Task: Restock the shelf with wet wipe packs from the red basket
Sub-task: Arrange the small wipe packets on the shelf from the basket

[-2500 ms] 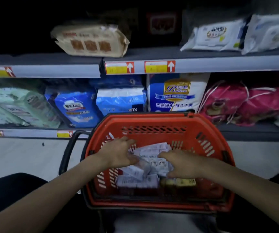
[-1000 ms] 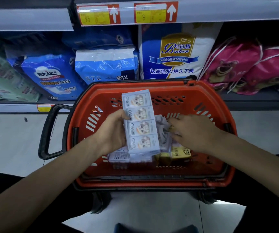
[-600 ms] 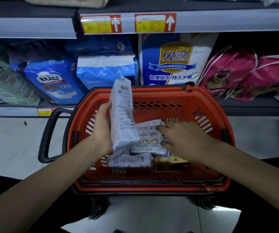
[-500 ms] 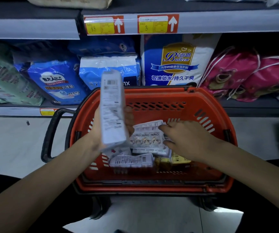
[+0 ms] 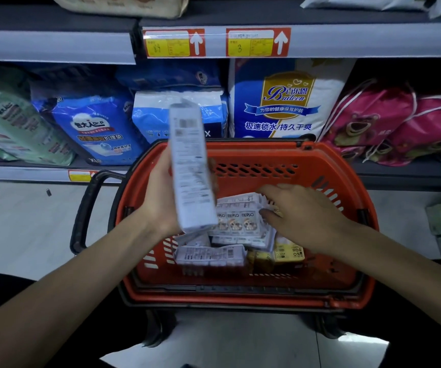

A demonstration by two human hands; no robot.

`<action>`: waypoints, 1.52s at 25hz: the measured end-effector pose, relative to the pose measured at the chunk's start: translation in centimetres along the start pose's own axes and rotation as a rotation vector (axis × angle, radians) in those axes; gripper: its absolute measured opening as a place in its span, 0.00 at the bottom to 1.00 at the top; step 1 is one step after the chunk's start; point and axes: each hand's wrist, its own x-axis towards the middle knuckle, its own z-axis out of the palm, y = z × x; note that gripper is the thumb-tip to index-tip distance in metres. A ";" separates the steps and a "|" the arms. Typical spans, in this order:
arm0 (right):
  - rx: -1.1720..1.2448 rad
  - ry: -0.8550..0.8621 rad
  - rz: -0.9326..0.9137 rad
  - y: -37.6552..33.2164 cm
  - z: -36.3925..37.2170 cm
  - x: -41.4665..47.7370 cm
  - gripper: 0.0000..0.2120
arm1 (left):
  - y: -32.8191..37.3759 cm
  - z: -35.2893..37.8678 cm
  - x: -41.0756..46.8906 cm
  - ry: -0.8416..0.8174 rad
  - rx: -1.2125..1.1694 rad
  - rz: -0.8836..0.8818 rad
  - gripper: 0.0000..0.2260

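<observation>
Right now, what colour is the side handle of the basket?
Black; the handle shows best in the head view.

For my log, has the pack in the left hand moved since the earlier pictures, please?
Yes: the wipe pack rose from the red basket, its top past the far rim.

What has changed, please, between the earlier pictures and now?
The left hand gripped a strip of wet wipe packs and lifted it up from the red basket, turning its printed back to the camera. The right hand stayed on the packs left inside; basket and shelf goods unchanged.
</observation>
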 end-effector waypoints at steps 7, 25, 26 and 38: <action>0.895 0.059 0.358 -2.2 -0.5 0.1 0.13 | -1.6 2.7 0.0 0.116 0.313 0.081 0.17; 1.455 -0.008 0.371 -3.5 -2.9 1.0 0.25 | 0.5 5.1 0.1 0.188 0.599 0.191 0.26; 1.387 0.014 0.308 -4.2 -3.3 1.1 0.28 | 0.9 5.5 -0.1 0.150 0.606 0.162 0.28; 0.432 0.348 -0.299 -8.1 -6.8 -1.8 0.53 | 5.2 9.3 -5.0 0.022 -0.186 0.332 0.32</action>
